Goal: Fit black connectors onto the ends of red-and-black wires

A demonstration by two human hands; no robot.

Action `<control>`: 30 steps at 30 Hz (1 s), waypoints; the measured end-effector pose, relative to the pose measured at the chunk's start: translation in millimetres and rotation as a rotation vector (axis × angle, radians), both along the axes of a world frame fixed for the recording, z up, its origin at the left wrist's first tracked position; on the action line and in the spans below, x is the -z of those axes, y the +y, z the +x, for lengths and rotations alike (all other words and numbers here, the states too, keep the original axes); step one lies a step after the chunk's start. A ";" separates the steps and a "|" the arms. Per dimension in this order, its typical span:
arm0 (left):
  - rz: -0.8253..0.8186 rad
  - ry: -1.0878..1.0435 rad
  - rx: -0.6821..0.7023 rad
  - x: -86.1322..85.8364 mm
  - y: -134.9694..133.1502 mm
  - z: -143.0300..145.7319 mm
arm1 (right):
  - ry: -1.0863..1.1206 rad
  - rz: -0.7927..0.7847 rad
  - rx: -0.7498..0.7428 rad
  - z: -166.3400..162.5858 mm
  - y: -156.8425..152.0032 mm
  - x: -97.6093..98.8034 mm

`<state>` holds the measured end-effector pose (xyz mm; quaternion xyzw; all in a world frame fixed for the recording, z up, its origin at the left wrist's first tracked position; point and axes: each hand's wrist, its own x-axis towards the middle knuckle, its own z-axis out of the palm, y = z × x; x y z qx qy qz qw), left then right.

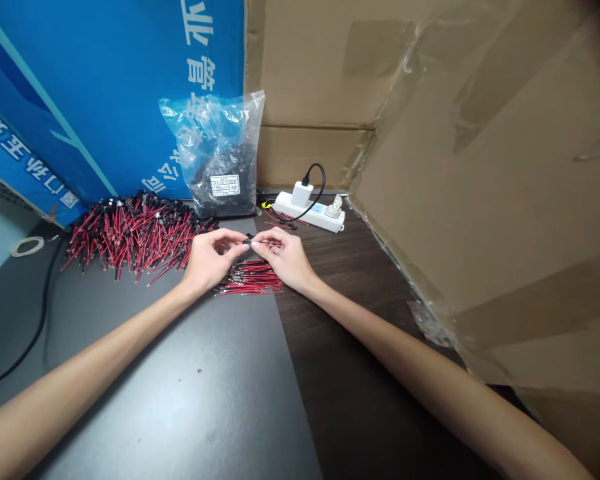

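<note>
My left hand [211, 257] and my right hand [283, 255] meet at the middle of the table, fingertips pinched together on a small black connector [249, 241] with a red and black wire. Just below the hands lies a small bundle of red and black wires [250, 279]. A large heap of finished red and black wires with black connectors [130, 232] lies to the left of my left hand.
A clear plastic bag of small black parts [219, 160] leans on a blue carton [90, 87] at the back. A white power strip [311, 210] with a charger sits behind my hands. Brown cardboard [480, 187] walls the right side. A black cable [37, 320] runs along the left.
</note>
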<state>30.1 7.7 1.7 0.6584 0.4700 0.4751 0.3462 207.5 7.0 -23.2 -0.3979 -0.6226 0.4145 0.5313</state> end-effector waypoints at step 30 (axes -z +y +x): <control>-0.037 -0.042 0.003 -2.0 -0.3 -0.2 | 0.013 -0.026 -0.011 1.2 -2.4 -1.8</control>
